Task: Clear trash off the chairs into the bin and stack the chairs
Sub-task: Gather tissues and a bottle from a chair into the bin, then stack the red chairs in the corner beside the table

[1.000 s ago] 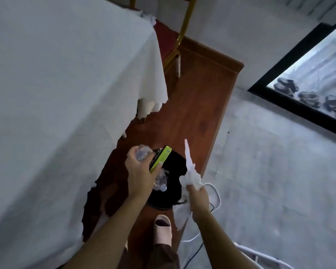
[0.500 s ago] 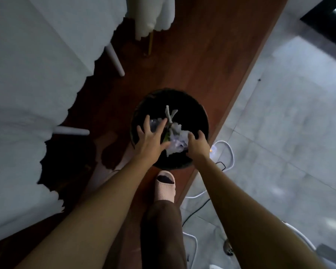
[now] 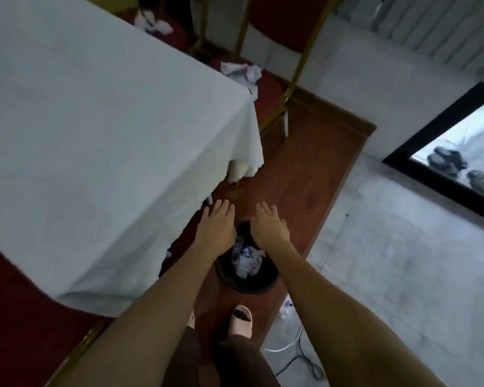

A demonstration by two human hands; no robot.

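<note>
Your left hand and right hand hover flat above the bin, fingers spread and holding nothing, which suits hands that have let go over it. The black bin stands on the wooden floor beside the cloth-covered counter, with crumpled paper and wrappers inside. More crumpled trash lies on the red seat of the gold-framed chair beyond the counter corner, likely your next pickup; another scrap pile sits farther back.
</note>
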